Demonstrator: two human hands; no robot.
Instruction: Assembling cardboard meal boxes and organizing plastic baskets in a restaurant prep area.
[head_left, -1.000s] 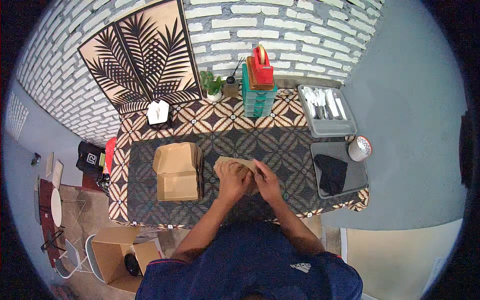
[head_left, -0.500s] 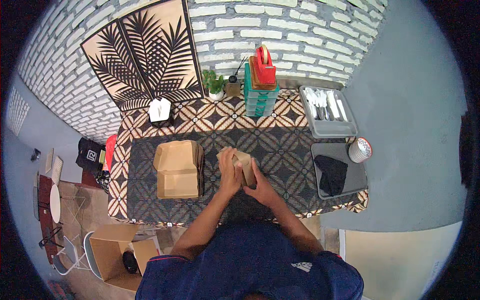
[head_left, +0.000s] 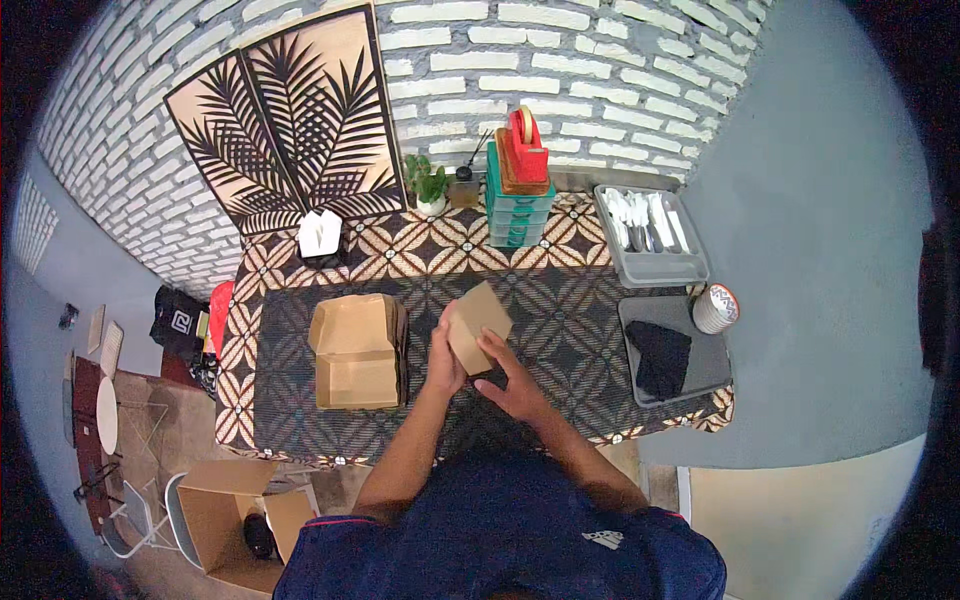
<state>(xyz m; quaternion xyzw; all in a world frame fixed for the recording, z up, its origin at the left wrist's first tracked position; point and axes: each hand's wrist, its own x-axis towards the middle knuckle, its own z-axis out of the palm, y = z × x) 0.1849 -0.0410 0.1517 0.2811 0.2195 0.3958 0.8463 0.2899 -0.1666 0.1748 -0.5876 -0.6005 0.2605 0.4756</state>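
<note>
A small closed brown cardboard box (head_left: 480, 325) is held tilted above the dark mat in front of me. My left hand (head_left: 445, 355) grips its left side, fingers partly hidden behind it. At its lower right, my right hand (head_left: 517, 383) has fingertips on the top face and the thumb near the closest edge. Left of my hands sits a stack of open brown cardboard food boxes (head_left: 357, 383), the top one with its lid folded back.
Along the back stand a napkin holder (head_left: 320, 235), a potted plant (head_left: 428, 187) and a green drawer unit (head_left: 520, 210) topped by a red tape dispenser (head_left: 525, 150). A cutlery tray (head_left: 655, 268), a grey tray (head_left: 705, 375) with black cloth (head_left: 660, 358) and stacked bowls (head_left: 716, 308) are at right.
Both hands have turned the small box, so a plain broad face now shows. My left hand has shifted to its left side, and my right hand has moved slightly lower.
</note>
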